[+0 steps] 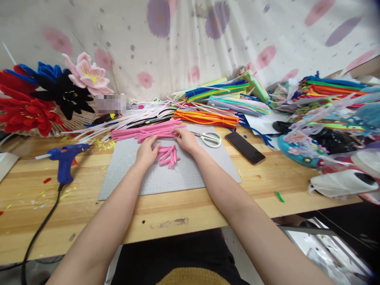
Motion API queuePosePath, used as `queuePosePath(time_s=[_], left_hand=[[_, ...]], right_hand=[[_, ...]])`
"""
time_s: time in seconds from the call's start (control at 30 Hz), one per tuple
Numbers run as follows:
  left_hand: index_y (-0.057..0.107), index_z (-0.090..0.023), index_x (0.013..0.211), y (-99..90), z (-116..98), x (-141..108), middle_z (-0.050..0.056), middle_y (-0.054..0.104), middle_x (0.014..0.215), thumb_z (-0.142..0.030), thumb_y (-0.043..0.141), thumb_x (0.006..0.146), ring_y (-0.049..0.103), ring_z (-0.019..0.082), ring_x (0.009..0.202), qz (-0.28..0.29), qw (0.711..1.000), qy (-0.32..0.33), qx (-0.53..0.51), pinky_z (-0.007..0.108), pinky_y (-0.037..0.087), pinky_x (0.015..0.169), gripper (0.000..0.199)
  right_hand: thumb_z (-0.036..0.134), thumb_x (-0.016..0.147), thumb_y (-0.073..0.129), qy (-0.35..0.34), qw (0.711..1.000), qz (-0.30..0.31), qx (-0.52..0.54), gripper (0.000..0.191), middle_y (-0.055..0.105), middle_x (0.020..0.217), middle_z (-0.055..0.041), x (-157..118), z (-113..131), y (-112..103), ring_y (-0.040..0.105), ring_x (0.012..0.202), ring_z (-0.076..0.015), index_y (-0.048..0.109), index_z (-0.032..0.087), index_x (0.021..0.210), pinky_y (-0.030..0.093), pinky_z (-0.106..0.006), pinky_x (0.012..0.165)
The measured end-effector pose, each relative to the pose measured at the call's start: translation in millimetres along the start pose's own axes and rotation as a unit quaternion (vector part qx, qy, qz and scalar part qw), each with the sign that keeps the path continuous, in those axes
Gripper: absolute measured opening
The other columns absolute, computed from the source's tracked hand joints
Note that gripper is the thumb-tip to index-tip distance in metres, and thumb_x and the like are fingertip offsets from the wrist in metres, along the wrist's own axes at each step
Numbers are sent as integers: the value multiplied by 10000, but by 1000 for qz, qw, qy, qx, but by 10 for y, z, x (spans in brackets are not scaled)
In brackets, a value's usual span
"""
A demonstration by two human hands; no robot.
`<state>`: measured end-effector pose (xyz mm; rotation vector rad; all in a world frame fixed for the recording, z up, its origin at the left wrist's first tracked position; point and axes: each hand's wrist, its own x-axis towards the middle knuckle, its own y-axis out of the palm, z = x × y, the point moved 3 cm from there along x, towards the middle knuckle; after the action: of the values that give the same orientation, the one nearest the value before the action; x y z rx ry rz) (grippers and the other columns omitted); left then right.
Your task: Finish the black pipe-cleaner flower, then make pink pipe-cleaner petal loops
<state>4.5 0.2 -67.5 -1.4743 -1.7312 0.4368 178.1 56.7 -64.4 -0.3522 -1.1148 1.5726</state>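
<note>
Long pink fuzzy stems point(130, 133) lie in a bundle across the back of the grey cutting mat point(178, 178). My left hand point(147, 151) rests at the bundle's near edge, fingers bent; what they touch is too small to make out. At the right part of the same stems is my right hand point(185, 140), its fingertips on the pink stems. Between and just below the hands sits a small pile of short pink pieces point(169, 155). Scissors with white handles point(211, 139) lie right of my right hand, on the mat's back edge.
A blue glue gun point(65, 162) with a black cord stands at the left, before fabric-like flowers point(89, 75). Right of the mat lies a phone point(245, 147). Colourful stem bundles point(208, 118) line the back; a white roll point(341, 183) is at the right.
</note>
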Motion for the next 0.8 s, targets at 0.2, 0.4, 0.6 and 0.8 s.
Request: queuePosePath(time_s=[0.2,0.4,0.6,0.8], left_hand=[[527,-153,1254,32,107,25,128,533,1297,-207,512,792,468,222,1223,-12,1000,1,2,370,339,1053,466],[569,-152,1188,-120,43,21,125,581,1209,-212,472,813,530,214,1126,-76,997,-25,-20,354,405,978,391],[654,-165,1043,-229,-75,-19,78,675,1017,-343,381,874,598,183,971,-59,995,-5,-82,308,448,881,367],[715,-210,899,-175,-32,-32,39,709,920,-338,550,770,635,176,857,-15,994,-28,-101,279,486,780,245]], right_hand=[[119,752,512,41,996,-60,44,217,671,902,-63,55,-313,-474,562,820,-170,683,162,879,418,-305,792],[133,699,547,42,989,-62,127,165,668,805,-46,-5,-264,-932,564,741,-156,691,145,778,422,-310,743],[127,691,553,32,986,-74,146,160,670,797,-42,-4,-87,-912,574,756,-159,695,152,762,417,-304,747],[174,720,563,34,982,-127,135,145,674,815,-39,23,-79,-819,568,755,-160,695,170,781,419,-297,729]])
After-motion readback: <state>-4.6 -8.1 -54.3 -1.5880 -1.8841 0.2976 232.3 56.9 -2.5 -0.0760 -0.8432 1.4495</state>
